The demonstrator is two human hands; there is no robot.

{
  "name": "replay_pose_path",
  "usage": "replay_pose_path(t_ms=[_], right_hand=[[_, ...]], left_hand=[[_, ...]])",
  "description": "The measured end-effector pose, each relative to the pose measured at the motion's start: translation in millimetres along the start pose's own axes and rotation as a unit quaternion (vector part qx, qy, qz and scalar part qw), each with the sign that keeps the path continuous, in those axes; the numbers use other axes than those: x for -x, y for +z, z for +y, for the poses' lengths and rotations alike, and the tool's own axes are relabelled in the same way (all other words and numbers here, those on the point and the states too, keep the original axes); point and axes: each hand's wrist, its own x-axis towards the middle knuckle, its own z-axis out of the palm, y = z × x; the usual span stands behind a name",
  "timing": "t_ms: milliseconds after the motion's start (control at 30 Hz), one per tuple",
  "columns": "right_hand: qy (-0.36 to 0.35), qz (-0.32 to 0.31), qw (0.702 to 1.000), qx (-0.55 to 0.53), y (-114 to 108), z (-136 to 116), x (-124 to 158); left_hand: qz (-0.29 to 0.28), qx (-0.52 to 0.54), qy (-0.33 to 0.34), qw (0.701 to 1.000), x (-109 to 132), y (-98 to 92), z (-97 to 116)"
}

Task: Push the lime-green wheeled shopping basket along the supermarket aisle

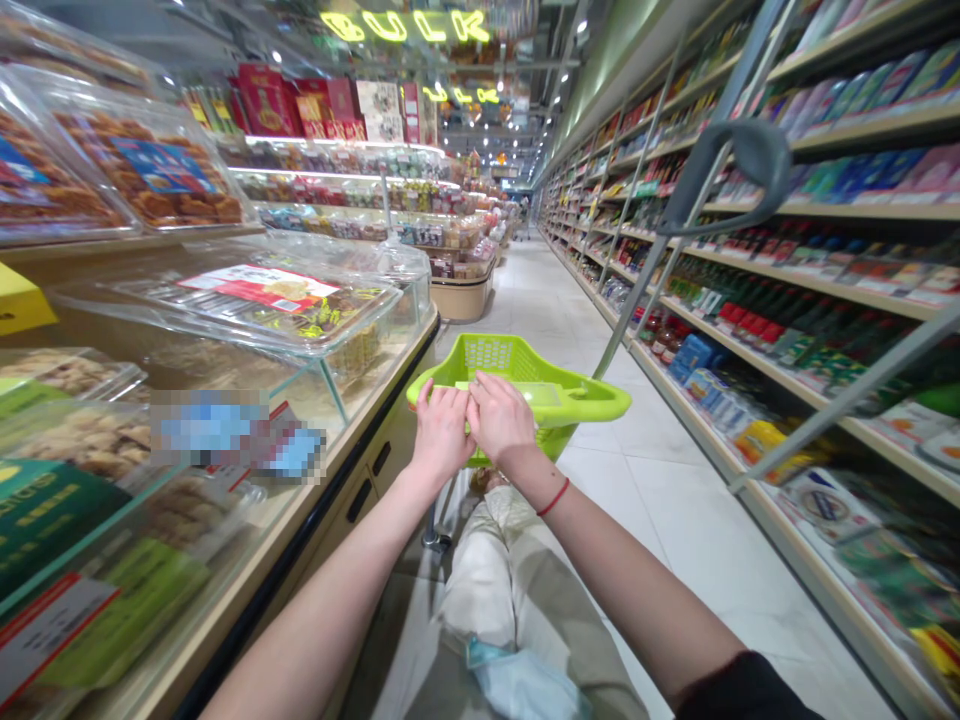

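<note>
A lime-green shopping basket point(585, 400) stands low in front of me in a shop aisle. My left hand point(441, 432) and my right hand point(501, 417) rest side by side at its near rim, fingers curled down over the edge. A red string band circles my right wrist. The basket's grey pull handle point(739, 160) rises up and to the right, away from both hands. What lies inside the basket is mostly hidden behind my hands.
A bulk-food counter with clear lidded bins point(285, 310) runs along the left. Shelves of packaged goods point(817, 280) line the right. The white tiled aisle point(540, 290) stretches ahead. My light trousers point(510, 590) show below my arms.
</note>
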Motion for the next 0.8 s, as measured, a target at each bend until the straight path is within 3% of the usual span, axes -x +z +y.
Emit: replay_pose_path(t_ms=[233,467,600,800], right_hand=[[0.100,-0.067,0.993,0.003,-24,27,-12],[0.182,-0.001,0.983,0.037,-41,74,13],[0.160,0.019,0.986,0.039,-28,60,13],[0.018,-0.025,0.999,0.017,-14,11,-9]], left_hand=[[-0.011,0.002,0.005,1.000,-1,-0.3,-7],[-0.007,0.004,-0.006,1.000,-1,-0.8,-5],[-0.003,0.004,-0.005,1.000,-1,0.6,-2],[-0.001,-0.001,-0.001,1.000,0,0.9,-1]])
